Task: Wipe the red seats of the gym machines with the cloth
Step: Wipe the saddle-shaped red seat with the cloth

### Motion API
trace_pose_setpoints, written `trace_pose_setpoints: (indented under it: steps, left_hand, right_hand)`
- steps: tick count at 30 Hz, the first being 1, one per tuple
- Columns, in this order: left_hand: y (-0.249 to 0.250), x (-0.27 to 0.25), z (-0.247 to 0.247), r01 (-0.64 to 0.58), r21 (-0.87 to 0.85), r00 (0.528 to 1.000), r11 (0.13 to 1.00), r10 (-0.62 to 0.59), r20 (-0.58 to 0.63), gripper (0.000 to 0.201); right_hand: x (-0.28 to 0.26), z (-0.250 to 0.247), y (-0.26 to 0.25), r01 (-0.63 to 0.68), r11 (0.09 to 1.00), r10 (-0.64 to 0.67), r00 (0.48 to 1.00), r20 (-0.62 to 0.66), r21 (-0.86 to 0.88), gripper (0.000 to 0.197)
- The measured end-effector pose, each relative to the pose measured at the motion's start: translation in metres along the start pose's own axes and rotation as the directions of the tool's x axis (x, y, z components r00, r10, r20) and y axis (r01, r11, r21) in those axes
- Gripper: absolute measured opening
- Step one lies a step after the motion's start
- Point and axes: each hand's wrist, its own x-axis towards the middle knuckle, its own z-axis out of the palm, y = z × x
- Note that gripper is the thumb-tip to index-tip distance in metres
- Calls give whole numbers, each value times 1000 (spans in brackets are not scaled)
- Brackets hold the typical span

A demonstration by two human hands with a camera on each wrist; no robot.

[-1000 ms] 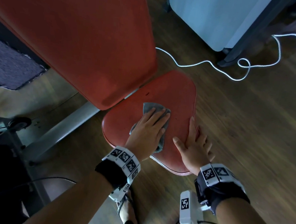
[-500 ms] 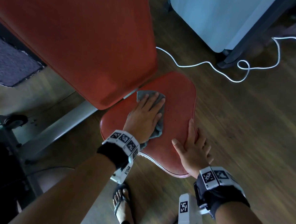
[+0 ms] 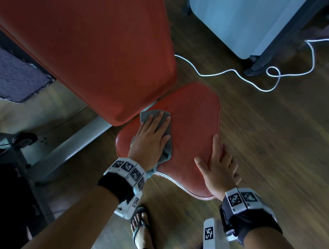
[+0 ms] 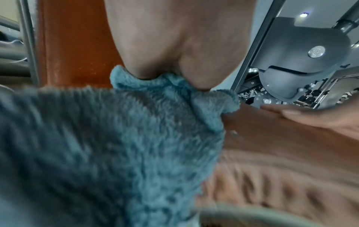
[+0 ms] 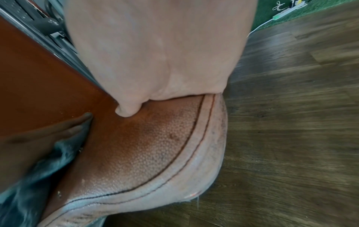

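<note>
A red padded seat (image 3: 195, 115) lies low in the head view, below a large red backrest pad (image 3: 87, 41). My left hand (image 3: 151, 135) lies flat, fingers straight, pressing a grey-blue cloth (image 3: 167, 150) onto the seat's back left part, near the backrest. The fluffy cloth (image 4: 116, 138) fills the left wrist view under the palm. My right hand (image 3: 217, 165) rests flat on the seat's right edge, thumb on top and the fingers over the rim. The worn seam of the seat (image 5: 184, 169) shows in the right wrist view.
A grey metal frame bar (image 3: 74, 147) runs under the seat to the left. A white cable (image 3: 241, 75) loops over the wooden floor beyond the seat, beside a pale blue panel (image 3: 235, 22). A sandalled foot (image 3: 140, 231) stands just below the seat. A purple mat (image 3: 11, 74) lies at the left.
My left hand has slid the cloth from the seat's middle toward its back left, near the backrest. The right hand has stayed on the right edge.
</note>
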Motion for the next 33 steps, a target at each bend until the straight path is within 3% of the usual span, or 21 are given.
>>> trace_pose_setpoints:
  steps: [5,9,14,23,26,33]
  left_hand:
    - [13,55,-11,10,30,999,1000,-9,-34,58]
    - [19,30,-11,-62,-48,988,997,55,-144,55]
    - [11,-15,4,-20,-63,998,998,16,-60,60]
    - [10,23,0,1,-30,999,1000,-3,-49,57]
    - [14,4,0,-17,-26,998,1000,16,-69,61]
    - [9,-38,5,45,59,999,997,-46,12,66]
  right_hand:
    - [0,0,1,2,1000,-2,1000,2,-10,80]
    - [0,0,1,1,1000,-1,1000,-2,-7,80]
    - [0,0,0,-8,1000,8,1000,-11,-7,80]
    - [0,0,0,-2,1000,2,1000,-7,-20,79]
    - [0,1,0,-1,1000,1,1000,-17,-18,80]
    - [0,3,1,11,1000,-11,999,-30,-23,80]
